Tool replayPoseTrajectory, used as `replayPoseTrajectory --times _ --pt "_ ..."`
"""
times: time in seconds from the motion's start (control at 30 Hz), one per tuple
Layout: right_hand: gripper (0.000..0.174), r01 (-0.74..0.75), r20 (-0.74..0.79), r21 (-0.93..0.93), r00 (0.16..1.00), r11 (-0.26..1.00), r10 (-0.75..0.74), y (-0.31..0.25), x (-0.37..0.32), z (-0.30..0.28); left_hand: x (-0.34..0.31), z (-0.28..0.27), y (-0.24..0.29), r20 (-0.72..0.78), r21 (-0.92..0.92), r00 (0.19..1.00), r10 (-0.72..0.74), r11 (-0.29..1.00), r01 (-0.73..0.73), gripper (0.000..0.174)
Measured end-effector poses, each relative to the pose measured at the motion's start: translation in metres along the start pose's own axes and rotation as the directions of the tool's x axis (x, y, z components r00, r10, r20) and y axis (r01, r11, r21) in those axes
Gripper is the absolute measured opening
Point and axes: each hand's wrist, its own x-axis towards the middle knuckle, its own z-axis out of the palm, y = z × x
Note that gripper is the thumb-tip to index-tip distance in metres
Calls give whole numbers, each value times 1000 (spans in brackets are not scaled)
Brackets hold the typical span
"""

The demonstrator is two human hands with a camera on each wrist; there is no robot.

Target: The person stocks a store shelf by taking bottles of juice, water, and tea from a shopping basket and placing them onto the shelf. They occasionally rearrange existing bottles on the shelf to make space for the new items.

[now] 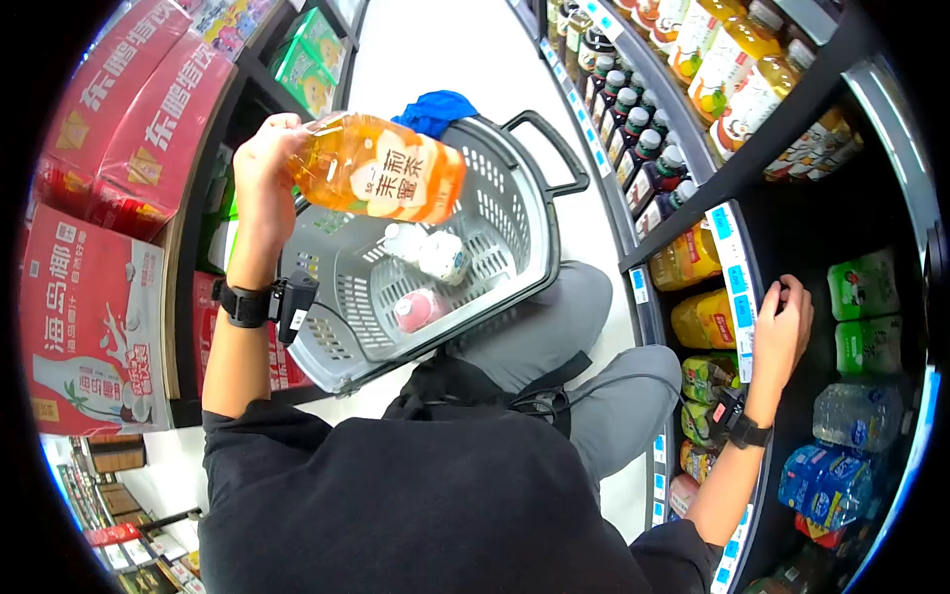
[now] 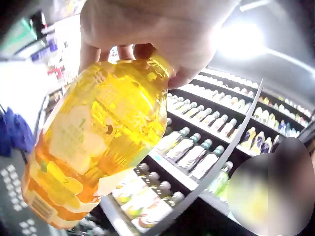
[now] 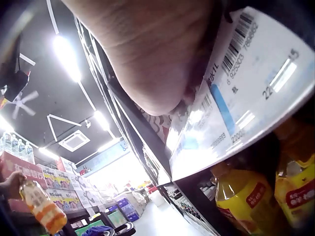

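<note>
My left hand (image 1: 262,178) grips a large bottle of amber tea (image 1: 336,163) by its neck, so the cap is hidden. The bottle lies tilted over the grey shopping basket (image 1: 341,267), with its orange-and-white label facing up in the head view. Inside the basket are white bottles (image 1: 440,255) and a pink-capped bottle (image 1: 420,310). The left wrist view shows fingers wrapped round the top of the bottle (image 2: 106,118). On the right, my right hand (image 1: 782,332) rests on the front edge of a shelf, beside the price-label strip (image 1: 734,287), fingers loosely bent.
Blue cloth (image 1: 435,111) hangs on the basket's far rim, near its black handle (image 1: 564,148). Red drink cartons (image 1: 94,327) are stacked at left. Shelves of bottles (image 1: 633,148) line the right; water packs (image 1: 826,485) sit low there. My knees are beside the basket.
</note>
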Motion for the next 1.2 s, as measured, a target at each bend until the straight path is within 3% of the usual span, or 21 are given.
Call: replayPoseTrajectory --times 0.07,0.1,0.2,0.23,0.33,0.37,0.4,0.53,0.6,0.67,0.73,0.8,0.87,0.93,0.97,1.07,1.1,1.13,1.2 --pt "20 -8 1 2 1000 1000 8 -1 0 -3 6 30 10 -100 -248 992 -71 968 44 17" --pt "19 5 -15 -15 1000 1000 -5 -1 0 -3 11 41 12 -70 -406 988 -137 909 97 18" --pt "19 19 -36 -10 999 1000 -20 -1 0 -5 27 75 7 249 -627 935 -253 693 355 14" --pt "18 11 -26 20 1000 1000 -11 1 0 -4 11 113 33 388 -640 879 -278 605 474 16" --pt "18 -4 -4 55 1000 998 5 4 -1 -4 -1 172 32 316 -603 844 -432 595 531 20" --pt "19 12 -15 87 1000 996 -10 3 -1 -5 -7 187 37 473 -540 797 -375 591 599 22" --pt "19 15 -31 107 999 994 -12 5 -1 -8 -6 198 28 383 -478 802 -459 644 597 21" --pt "16 17 -68 114 998 993 -9 11 -4 -6 -24 249 18 455 -447 867 -202 790 419 19" --pt "14 -6 -65 123 998 992 14 11 -6 -4 -31 271 26 647 -460 763 -4 796 394 19" --pt "15 -1 -120 93 993 996 12 11 -10 -5 -52 297 49 642 -418 750 159 892 169 21" --pt "15 -67 -59 241 995 968 83 13 -7 -5 -62 315 60 637 -417 721 275 908 22 21" --pt "14 -72 -74 389 991 918 109 19 -9 -4 -74 337 73 573 -380 766 290 923 -65 22" --pt "11 -52 -150 380 982 924 117 23 -8 4 -75 349 74 563 -473 729 389 875 -102 23" --pt "8 -94 -132 465 976 880 175 27 -6 8 -75 357 78 534 -455 723 437 870 -189 22" --pt "9 -98 -142 473 972 876 185 26 -6 10 -79 357 87 554 -429 743 375 894 -131 23" --pt "9 -72 -152 453 976 889 156 26 -9 16 -80 362 88 497 -392 756 427 887 -243 25" --pt "9 -108 -140 459 971 882 192 23 -8 11 -83 363 93 517 -355 771 370 913 -200 26" --pt "9 -99 -135 450 975 888 177 24 -7 12 -79 366 92 518 -355 754 403 904 -238 26" --pt "9 -93 -150 498 970 862 191 25 -8 9 -74 367 99 609 -346 728 315 931 -114 26"
